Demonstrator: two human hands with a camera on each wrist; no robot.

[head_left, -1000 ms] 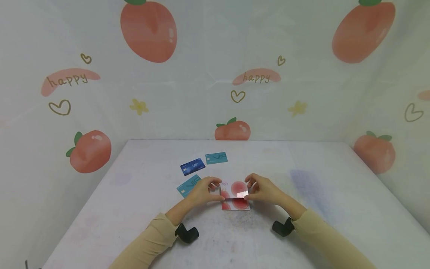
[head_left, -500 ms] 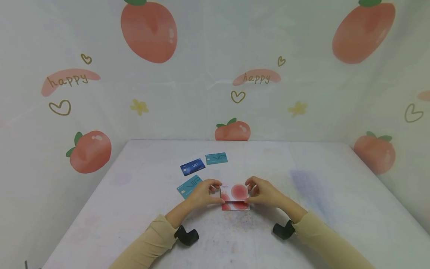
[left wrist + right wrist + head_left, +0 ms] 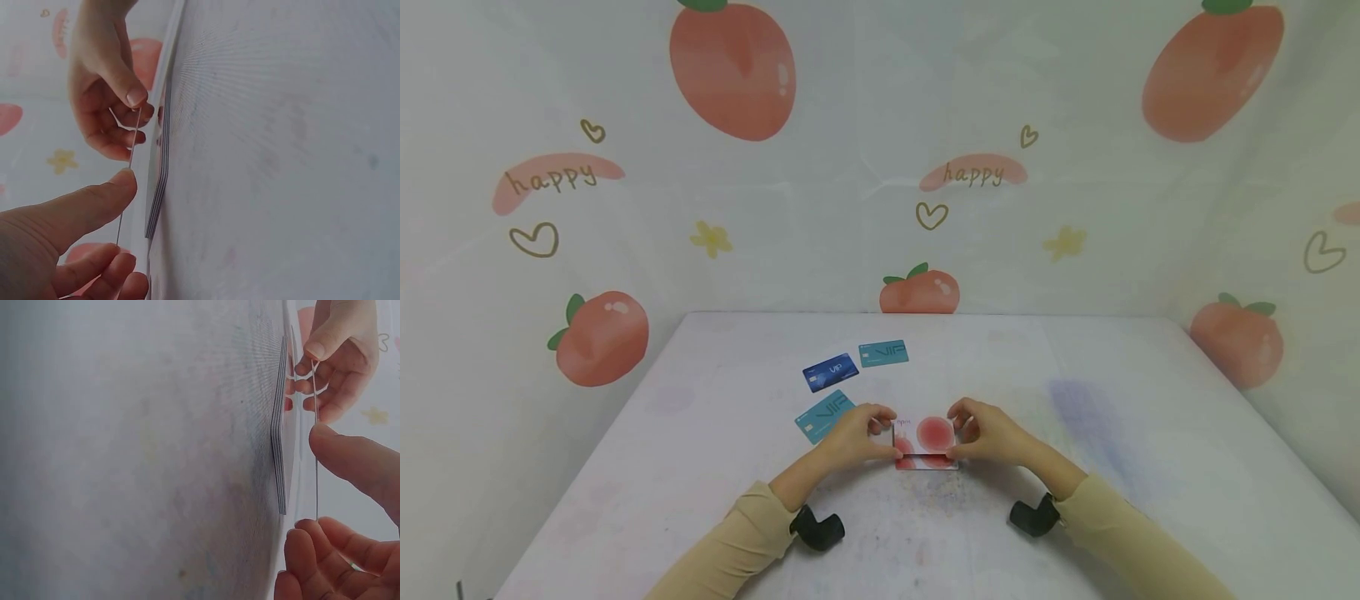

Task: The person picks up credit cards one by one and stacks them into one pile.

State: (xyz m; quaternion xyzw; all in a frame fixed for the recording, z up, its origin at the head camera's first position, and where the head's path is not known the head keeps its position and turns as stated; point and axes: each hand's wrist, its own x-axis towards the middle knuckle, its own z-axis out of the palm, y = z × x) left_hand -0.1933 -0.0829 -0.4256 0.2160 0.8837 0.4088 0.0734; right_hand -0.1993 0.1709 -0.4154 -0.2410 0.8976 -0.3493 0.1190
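Between both hands hangs a white card with pink circles [image 3: 935, 434], held by its short edges. My left hand [image 3: 856, 436] pinches its left end between thumb and fingers; my right hand [image 3: 990, 431] pinches the right end the same way. Just under it and a little nearer lies a stack of cards [image 3: 927, 463] with the same pink pattern. Both wrist views show the held card [image 3: 127, 181] edge-on, apart from the stack [image 3: 280, 431], which is several cards thick. Beside my left hand lies a teal VIP card [image 3: 823, 415], partly covered by that hand.
Farther back on the white table [image 3: 1075, 500] lie a dark blue VIP card [image 3: 831, 372] and another teal VIP card [image 3: 883, 353]. A patterned cloth [image 3: 820, 208] hangs behind the table. Black wrist mounts [image 3: 817, 528] sit at both cuffs.
Both hands have brought the held card nearer and lower, so it now covers more of the stack in the head view. The VIP cards have stayed put.
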